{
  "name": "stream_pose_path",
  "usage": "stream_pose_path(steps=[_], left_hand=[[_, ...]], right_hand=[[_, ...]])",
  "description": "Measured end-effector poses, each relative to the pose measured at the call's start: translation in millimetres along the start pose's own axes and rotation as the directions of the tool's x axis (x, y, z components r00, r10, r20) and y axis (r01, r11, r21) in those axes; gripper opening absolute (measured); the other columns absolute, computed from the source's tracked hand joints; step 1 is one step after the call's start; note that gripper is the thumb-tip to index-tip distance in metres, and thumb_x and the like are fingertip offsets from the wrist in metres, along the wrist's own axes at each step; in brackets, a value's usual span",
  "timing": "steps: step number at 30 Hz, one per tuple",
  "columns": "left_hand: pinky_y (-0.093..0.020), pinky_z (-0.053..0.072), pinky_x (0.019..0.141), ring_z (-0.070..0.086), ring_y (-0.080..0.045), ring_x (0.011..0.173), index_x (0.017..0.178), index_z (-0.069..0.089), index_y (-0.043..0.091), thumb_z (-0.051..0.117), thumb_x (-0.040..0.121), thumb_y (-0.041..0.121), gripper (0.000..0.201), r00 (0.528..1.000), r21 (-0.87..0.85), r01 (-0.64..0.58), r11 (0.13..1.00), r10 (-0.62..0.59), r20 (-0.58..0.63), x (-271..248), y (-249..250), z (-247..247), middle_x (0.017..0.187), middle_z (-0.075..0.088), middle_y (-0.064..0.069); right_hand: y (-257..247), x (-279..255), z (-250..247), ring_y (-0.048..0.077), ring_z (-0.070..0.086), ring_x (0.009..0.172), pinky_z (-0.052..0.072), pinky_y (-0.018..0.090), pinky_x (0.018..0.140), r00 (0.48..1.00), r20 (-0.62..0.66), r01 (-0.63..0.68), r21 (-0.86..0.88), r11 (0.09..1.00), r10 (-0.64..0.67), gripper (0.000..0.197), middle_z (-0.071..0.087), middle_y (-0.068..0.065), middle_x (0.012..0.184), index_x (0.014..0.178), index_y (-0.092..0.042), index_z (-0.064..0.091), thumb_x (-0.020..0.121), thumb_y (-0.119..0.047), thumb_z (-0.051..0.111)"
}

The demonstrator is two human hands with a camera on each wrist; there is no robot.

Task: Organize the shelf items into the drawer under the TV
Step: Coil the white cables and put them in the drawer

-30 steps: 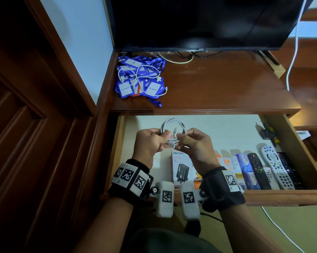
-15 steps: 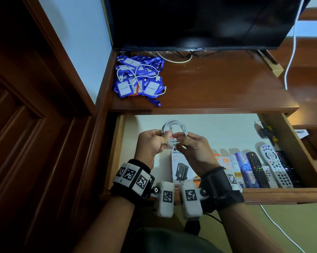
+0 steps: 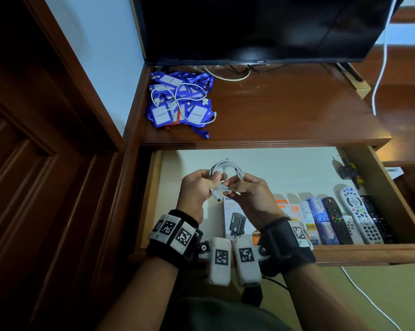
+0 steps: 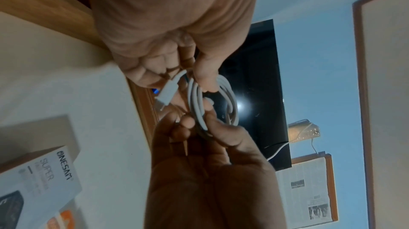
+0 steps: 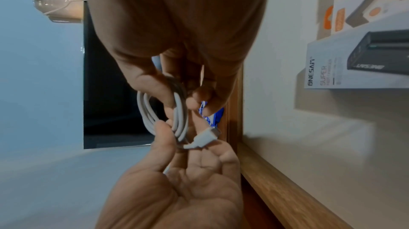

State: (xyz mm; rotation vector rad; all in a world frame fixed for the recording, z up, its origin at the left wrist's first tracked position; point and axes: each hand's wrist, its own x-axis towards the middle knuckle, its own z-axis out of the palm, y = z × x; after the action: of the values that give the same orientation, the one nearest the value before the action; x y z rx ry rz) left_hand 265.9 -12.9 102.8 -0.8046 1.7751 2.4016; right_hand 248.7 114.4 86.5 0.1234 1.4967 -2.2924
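Observation:
A white cable (image 3: 226, 172) wound into a small coil hangs above the open drawer (image 3: 345, 255), left of its middle. My left hand (image 3: 212, 181) grips the coil's left side, and a connector end (image 3: 217, 198) sticks out below the fist. My right hand (image 3: 235, 186) pinches the coil's right side. In the left wrist view the coil (image 4: 197, 103) runs between both hands, and in the right wrist view the connector (image 5: 205, 138) lies over the left palm. A pile of blue lanyards with cards (image 3: 180, 101), with another white cable (image 3: 189, 90) on it, lies on the shelf under the TV.
A charger box (image 3: 235, 218), more small boxes and several remotes (image 3: 359, 216) line the drawer's front. The drawer's pale liner (image 3: 273, 163) is bare at the back. The TV (image 3: 261, 27) stands over the shelf, and a white cord (image 3: 380, 68) hangs at the right.
Both hands stay in the same spot over the drawer, working the coil. A connector end now sticks out below the left fist.

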Motion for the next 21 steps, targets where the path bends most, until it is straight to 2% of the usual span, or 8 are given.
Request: stream_pose_path(steps=[2, 5, 8, 10, 12, 14, 17, 21], left_hand=[[-0.018, 0.048, 0.052, 0.066, -0.013, 0.061, 0.094, 0.063, -0.006, 0.061, 0.089, 0.001, 0.008, 1.000, -0.021, 0.025, 0.999, -0.025, 0.001, 1, -2, -1, 0.080, 0.070, -0.009], [-0.018, 0.047, 0.052, 0.063, -0.012, 0.058, 0.097, 0.064, -0.005, 0.061, 0.090, 0.003, 0.011, 1.000, -0.025, 0.026, 0.999, -0.026, 0.004, 3, -5, -5, 0.078, 0.069, -0.008], [-0.016, 0.042, 0.051, 0.055, -0.007, 0.051, 0.092, 0.066, 0.000, 0.059, 0.091, 0.005, 0.009, 0.998, 0.026, 0.025, 0.999, -0.026, 0.061, 5, -4, -9, 0.065, 0.067, 0.002], [-0.019, 0.038, 0.055, 0.051, -0.008, 0.050, 0.086, 0.067, 0.004, 0.055, 0.092, 0.006, 0.013, 0.989, 0.067, 0.029, 0.997, -0.038, 0.140, 6, -3, -13, 0.061, 0.064, 0.004], [-0.023, 0.036, 0.061, 0.051, -0.014, 0.057, 0.079, 0.069, 0.008, 0.054, 0.092, 0.005, 0.020, 0.977, 0.079, 0.026, 0.997, -0.042, 0.209, 6, -1, -16, 0.064, 0.064, 0.000], [-0.025, 0.036, 0.064, 0.052, -0.018, 0.064, 0.074, 0.072, 0.012, 0.055, 0.090, 0.002, 0.025, 0.973, 0.121, 0.010, 0.993, -0.038, 0.227, 7, 3, -18, 0.068, 0.064, -0.002], [-0.015, 0.042, 0.054, 0.057, -0.006, 0.054, 0.079, 0.069, 0.008, 0.054, 0.088, -0.006, 0.023, 0.974, 0.196, -0.035, 0.980, -0.011, 0.225, 6, 9, -18, 0.061, 0.066, 0.004], [-0.011, 0.043, 0.048, 0.060, 0.002, 0.053, 0.082, 0.069, 0.006, 0.056, 0.085, -0.011, 0.021, 0.965, 0.357, -0.157, 0.921, 0.066, 0.252, 10, 15, -14, 0.057, 0.067, 0.011]], right_hand=[[2, -1, 0, 0.016, 0.058, 0.061, 0.046, 0.029, 0.070, 1.000, -0.004, -0.017, 0.022, 1.000, 0.017, 0.013, 0.063, 0.008, 0.068, 0.068, 0.002, 0.060, 0.069, 0.013, 0.053], [6, 0, -2, 0.021, 0.051, 0.059, 0.046, 0.033, 0.073, 0.997, -0.043, -0.053, 0.104, 0.993, 0.058, 0.014, 0.054, 0.010, 0.067, 0.072, 0.000, 0.056, 0.077, 0.013, 0.054], [7, -1, -2, 0.021, 0.051, 0.059, 0.052, 0.034, 0.075, 0.998, -0.031, -0.054, 0.131, 0.990, 0.059, 0.009, 0.053, 0.011, 0.063, 0.075, -0.002, 0.058, 0.081, -0.007, 0.062], [7, -3, 0, 0.021, 0.051, 0.058, 0.055, 0.034, 0.072, 0.998, -0.029, -0.047, 0.119, 0.992, 0.051, 0.013, 0.054, 0.011, 0.060, 0.074, -0.002, 0.060, 0.082, -0.013, 0.060], [6, -3, 3, 0.020, 0.050, 0.056, 0.056, 0.034, 0.069, 0.998, -0.041, -0.038, 0.125, 0.991, 0.043, 0.019, 0.053, 0.010, 0.058, 0.071, -0.003, 0.060, 0.088, -0.009, 0.054], [6, -2, 5, 0.018, 0.049, 0.053, 0.056, 0.035, 0.068, 0.997, -0.060, -0.037, 0.122, 0.992, 0.045, 0.023, 0.053, 0.009, 0.060, 0.070, -0.003, 0.056, 0.093, -0.005, 0.049], [7, 0, 9, 0.018, 0.046, 0.053, 0.056, 0.034, 0.065, 0.995, -0.092, -0.032, 0.120, 0.992, 0.043, 0.023, 0.053, 0.010, 0.067, 0.070, -0.001, 0.054, 0.093, -0.004, 0.050], [8, 4, 9, 0.023, 0.043, 0.061, 0.055, 0.034, 0.064, 0.989, -0.135, -0.044, 0.093, 0.995, 0.056, 0.020, 0.059, 0.012, 0.071, 0.075, 0.002, 0.053, 0.094, -0.001, 0.046]])
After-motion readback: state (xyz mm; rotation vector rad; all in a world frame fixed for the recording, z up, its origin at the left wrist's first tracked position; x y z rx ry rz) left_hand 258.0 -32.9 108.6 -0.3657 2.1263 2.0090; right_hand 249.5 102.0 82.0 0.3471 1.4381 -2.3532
